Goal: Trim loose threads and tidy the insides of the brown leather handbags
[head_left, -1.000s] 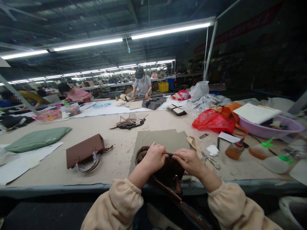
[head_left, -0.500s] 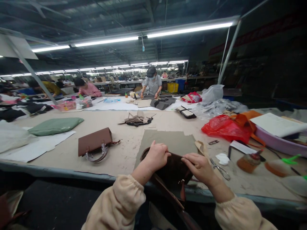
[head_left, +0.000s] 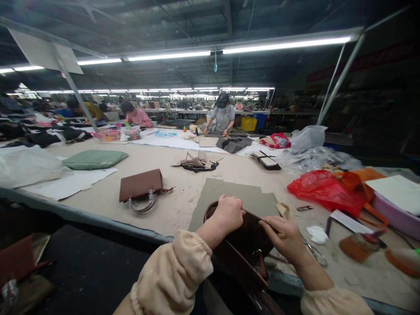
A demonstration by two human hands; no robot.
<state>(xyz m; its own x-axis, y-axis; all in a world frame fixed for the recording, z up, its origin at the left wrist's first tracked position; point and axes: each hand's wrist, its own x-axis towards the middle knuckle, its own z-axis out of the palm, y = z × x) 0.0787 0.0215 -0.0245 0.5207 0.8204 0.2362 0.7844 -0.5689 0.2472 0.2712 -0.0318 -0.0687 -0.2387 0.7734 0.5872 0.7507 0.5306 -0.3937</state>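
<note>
A dark brown handbag [head_left: 241,260] stands open at the table's front edge, its mouth facing up toward me. My left hand [head_left: 229,214] is closed over the bag's far rim, fingers curled inward. A little to the right, my right hand [head_left: 284,236] pinches the same rim between thumb and fingers. A reddish-brown strap with a small metal fitting hangs at the bag's near right side. Beneath and behind the bag lies a flat grey-green sheet [head_left: 213,192]. Metal scissors [head_left: 317,255] rest just right of my right hand, partly hidden by it.
Another brown handbag [head_left: 141,186] lies left on the table [head_left: 108,214]. A green pouch [head_left: 95,159], a pile of strips [head_left: 198,162], a red plastic bag [head_left: 323,188], thread snips [head_left: 304,208] and a glue bottle [head_left: 359,245] lie around. A co-worker [head_left: 222,116] works across the table.
The view has turned slightly left, so everything sits further right. Both hands keep their hold on the bag's rim, and the bag's mouth looks a little wider.
</note>
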